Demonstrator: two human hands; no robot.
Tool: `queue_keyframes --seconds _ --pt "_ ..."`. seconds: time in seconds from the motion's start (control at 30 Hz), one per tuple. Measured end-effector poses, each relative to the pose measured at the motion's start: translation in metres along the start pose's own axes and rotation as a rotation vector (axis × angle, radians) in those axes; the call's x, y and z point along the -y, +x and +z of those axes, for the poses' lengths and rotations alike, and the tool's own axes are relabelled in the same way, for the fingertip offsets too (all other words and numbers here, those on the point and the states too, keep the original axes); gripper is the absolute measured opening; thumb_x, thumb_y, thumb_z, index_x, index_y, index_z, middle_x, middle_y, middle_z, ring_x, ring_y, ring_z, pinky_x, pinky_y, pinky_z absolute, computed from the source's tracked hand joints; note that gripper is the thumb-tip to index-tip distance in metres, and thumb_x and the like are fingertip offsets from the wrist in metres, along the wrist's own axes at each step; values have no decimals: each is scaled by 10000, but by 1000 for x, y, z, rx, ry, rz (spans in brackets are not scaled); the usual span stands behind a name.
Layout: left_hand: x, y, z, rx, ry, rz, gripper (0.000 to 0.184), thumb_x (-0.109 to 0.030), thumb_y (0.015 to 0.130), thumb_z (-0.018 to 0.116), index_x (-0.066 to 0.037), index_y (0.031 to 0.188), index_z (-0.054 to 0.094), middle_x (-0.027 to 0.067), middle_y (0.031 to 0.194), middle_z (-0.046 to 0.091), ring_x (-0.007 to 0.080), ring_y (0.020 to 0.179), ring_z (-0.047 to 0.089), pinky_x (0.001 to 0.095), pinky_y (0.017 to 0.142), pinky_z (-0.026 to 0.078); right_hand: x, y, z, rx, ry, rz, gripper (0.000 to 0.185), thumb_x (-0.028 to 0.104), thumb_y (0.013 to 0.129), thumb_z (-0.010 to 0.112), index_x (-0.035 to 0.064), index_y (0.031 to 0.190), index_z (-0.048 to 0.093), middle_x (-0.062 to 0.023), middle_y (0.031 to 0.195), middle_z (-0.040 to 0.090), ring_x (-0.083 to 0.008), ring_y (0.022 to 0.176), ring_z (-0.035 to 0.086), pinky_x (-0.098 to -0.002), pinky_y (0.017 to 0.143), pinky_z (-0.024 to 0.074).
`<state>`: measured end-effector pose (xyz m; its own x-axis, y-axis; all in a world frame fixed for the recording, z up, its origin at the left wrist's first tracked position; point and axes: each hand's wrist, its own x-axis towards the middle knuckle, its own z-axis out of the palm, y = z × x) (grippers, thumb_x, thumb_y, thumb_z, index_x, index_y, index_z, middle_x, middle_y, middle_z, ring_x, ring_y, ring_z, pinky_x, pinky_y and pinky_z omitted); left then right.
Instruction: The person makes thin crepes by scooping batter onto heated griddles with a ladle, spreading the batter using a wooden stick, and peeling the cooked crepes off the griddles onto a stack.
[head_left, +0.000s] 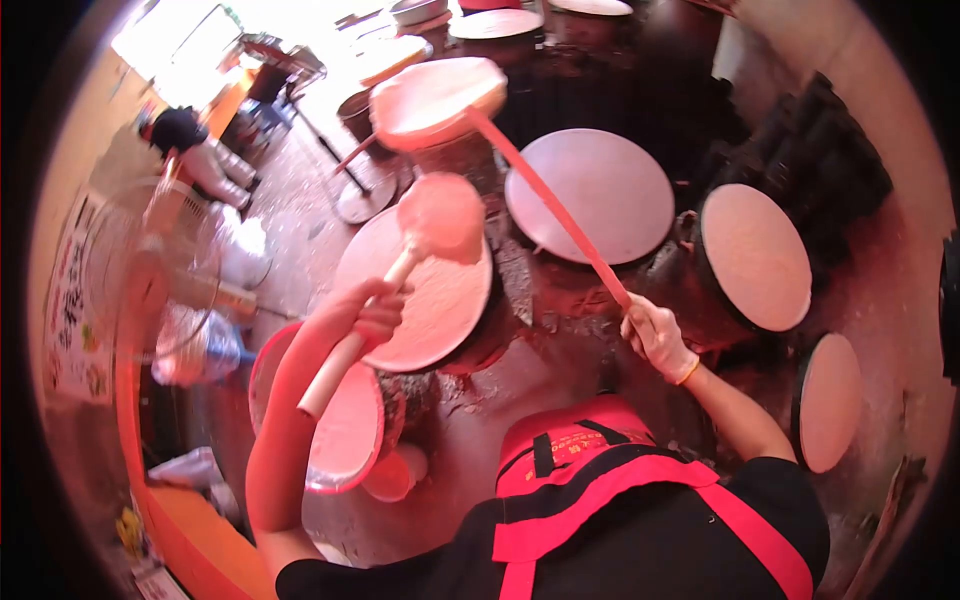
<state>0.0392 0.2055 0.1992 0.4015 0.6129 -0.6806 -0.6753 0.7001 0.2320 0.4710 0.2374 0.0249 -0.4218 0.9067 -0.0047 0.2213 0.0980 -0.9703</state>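
Note:
My left hand (365, 315) is wrapped round the thick pale handle of a ladle (440, 215); its broad, rounded head is raised over a round griddle (375, 320) spread with a pale layer. In a pale glove, my right hand (655, 338) grips the near end of a long stick (545, 190). The stick's far end meets a pale, round, rimmed shape (435, 95) at the back. I cannot tell whether they are joined or only overlap. Below my left forearm stands a tub (375, 430) of pale batter-like contents.
Round flat surfaces stand around me, including a griddle (590, 195) ahead and others (755, 255) to the right. Dark stacked pieces (810, 160) line the right wall. A fan (150, 280) is on the left. Another person (190, 140) bends over farther back.

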Motion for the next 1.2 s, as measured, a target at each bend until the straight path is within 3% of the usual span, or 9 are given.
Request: queue_keyframes --seconds 0.27,0.37,0.5,0.63,0.8,0.93,1.07,1.1,1.2 --pt "26 223 180 -263 1612 906 275 -46 779 682 12 979 503 96 755 591 150 607 585 302 517 476 35 72 -141 -236 -529 -394 427 231 959 524 200 1383 488 -181 887 615 -359 829 627 -431 737 511" --pt "57 279 207 -268 1581 847 294 -31 749 690 15 962 492 112 755 603 172 608 600 312 516 480 19 68 -178 -273 -666 -28 435 243 962 521 220 1394 477 -151 917 640 -367 848 634 -444 723 510" --pt "84 379 182 -327 1311 818 287 4 718 651 11 943 474 111 717 590 153 513 571 290 427 452 -30 50 -193 -193 187 565 421 231 978 511 176 1395 486 -33 886 664 -229 824 658 -406 712 511" --pt "103 431 183 -387 913 820 254 -14 734 635 28 923 471 102 674 564 162 478 544 291 414 439 -146 28 -145 -483 -192 29 438 263 956 546 246 1390 492 -99 831 608 -283 743 615 -425 657 481" --pt "79 450 187 -312 480 873 187 -46 773 620 21 893 492 71 653 514 152 466 490 272 424 411 -129 56 -122 -479 -487 344 473 332 940 524 304 1406 445 -211 892 582 -405 832 599 -499 719 475" --pt "34 398 232 46 385 1036 223 -222 927 628 -69 869 476 21 671 500 93 475 425 236 433 356 -123 133 -120 -546 -187 294 451 350 948 474 227 1382 467 -235 1048 637 -424 981 590 -516 850 451" --pt "18 317 282 39 254 879 213 -252 969 560 -95 852 477 -22 694 472 57 527 402 196 465 329 -111 179 -114 -412 673 467 413 283 964 540 237 1373 509 -30 670 556 -176 442 507 -343 410 437" --pt "15 309 267 80 315 817 219 -255 969 557 -103 838 469 -31 682 457 53 515 387 194 452 315 -84 173 -114 -435 865 503 419 254 967 563 236 1381 504 74 616 385 -33 383 306 -218 324 291" --pt "34 279 201 -18 472 668 259 -265 965 560 -139 782 428 -75 600 370 42 450 318 193 394 251 -109 132 -81 -529 898 382 402 280 981 542 316 1377 491 67 575 386 -48 351 294 -230 310 274"
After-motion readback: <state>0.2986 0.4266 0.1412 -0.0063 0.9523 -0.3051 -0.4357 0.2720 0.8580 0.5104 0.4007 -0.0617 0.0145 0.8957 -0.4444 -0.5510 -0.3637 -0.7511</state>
